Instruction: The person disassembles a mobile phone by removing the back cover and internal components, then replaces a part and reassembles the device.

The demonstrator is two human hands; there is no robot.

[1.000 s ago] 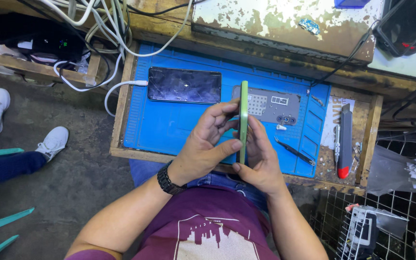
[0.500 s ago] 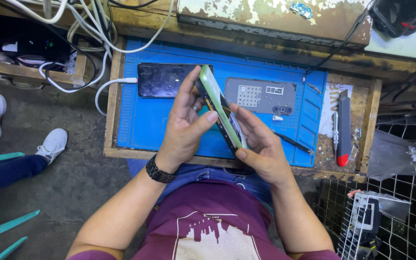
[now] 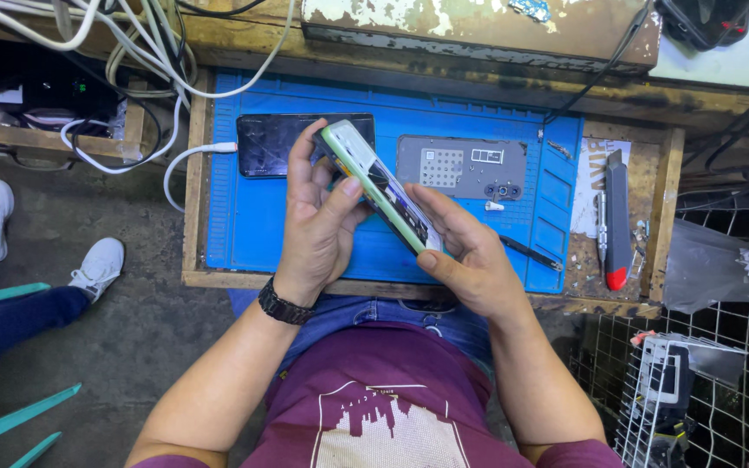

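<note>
Worn wooden desk (image 3: 626, 295) carried a blue work mat (image 3: 244, 225); concrete floor to the left. Both hands held a light-green phone (image 3: 374, 186) tilted above the mat, upper end away from the body. Left hand (image 3: 318, 221) wrapped around its upper part, thumb pressed on the green edge. Right hand (image 3: 470, 256) cupped the lower end, fingers curled against it. Just beyond the left hand a dark phone (image 3: 266, 143) lay flat, white cable (image 3: 188, 160) plugged in. Beyond the right hand, a grey plate (image 3: 461, 165). Further right of the right hand, a red-tipped utility knife (image 3: 615, 217).
</note>
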